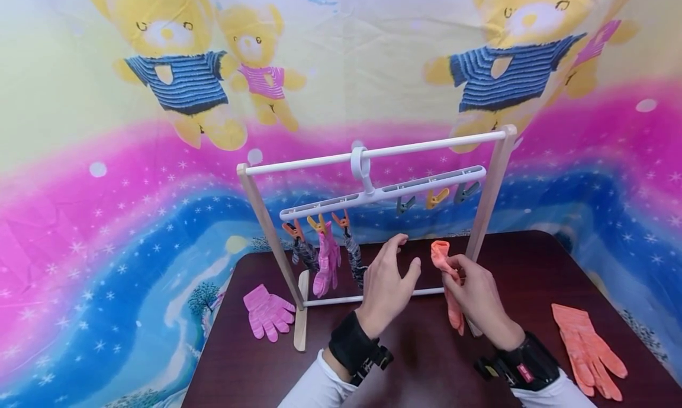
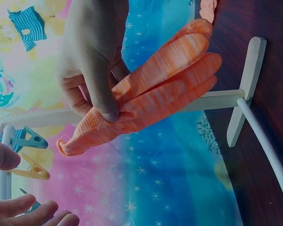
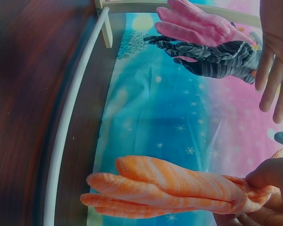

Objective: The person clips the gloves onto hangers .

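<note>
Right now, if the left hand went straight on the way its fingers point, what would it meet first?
Probably the gray-green clip nearest the middle of the hanger, just beyond the left hand in the head view, though depth is unclear.

The held glove looks knitted, the hanger smooth plastic.

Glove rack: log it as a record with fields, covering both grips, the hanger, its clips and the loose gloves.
Right grip: holds an orange glove
Left grip: raised, holding nothing
Hanger: white, hung from the top bar
Clipped on: pink glove between two dark patterned gloves
Free clips: yellow clip between two grey-green clips
Loose on table: another pink glove, left; another orange glove, right
</note>
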A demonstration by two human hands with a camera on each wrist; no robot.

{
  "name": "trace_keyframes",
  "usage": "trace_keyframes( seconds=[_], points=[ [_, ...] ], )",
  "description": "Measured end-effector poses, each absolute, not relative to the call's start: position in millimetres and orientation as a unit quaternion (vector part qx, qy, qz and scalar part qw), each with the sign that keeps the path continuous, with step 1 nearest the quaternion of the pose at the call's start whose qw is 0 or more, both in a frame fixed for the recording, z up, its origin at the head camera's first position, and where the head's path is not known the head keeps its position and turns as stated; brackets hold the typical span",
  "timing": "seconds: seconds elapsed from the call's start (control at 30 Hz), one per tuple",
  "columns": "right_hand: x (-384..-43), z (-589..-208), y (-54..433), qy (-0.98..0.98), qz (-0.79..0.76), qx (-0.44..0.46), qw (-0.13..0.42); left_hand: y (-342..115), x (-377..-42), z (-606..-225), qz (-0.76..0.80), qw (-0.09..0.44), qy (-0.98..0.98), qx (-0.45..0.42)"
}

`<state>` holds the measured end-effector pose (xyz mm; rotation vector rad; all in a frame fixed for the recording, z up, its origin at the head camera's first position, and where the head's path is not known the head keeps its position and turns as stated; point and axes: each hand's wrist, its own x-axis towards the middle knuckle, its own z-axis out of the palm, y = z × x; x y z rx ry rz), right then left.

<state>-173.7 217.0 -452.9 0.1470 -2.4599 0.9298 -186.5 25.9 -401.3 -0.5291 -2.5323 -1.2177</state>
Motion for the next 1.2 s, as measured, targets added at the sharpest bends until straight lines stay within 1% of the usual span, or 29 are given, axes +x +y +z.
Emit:
trace_keyframes(
  seconds=[0.17, 0.67, 0.93, 1.2],
  points=[
    [-177, -452, 214, -0.904, 0.347, 0.052, 0.243, 26, -191, -397, -0.424, 0.135, -0.879, -0.174],
    [-187, -448, 209, -0.904, 0.359, 0.053, 0.228, 30, -210, -380, -0.437, 0.084, -0.883, -0.151],
    [-186, -445, 208, -0.904, 0.365, 0.051, 0.215, 36, -222, -373, -0.421, 0.092, -0.891, -0.140],
    [-187, -445, 209, -0.904, 0.361, 0.052, 0.223, 40, -234, -371, -0.418, 0.107, -0.892, -0.133]
  ],
)
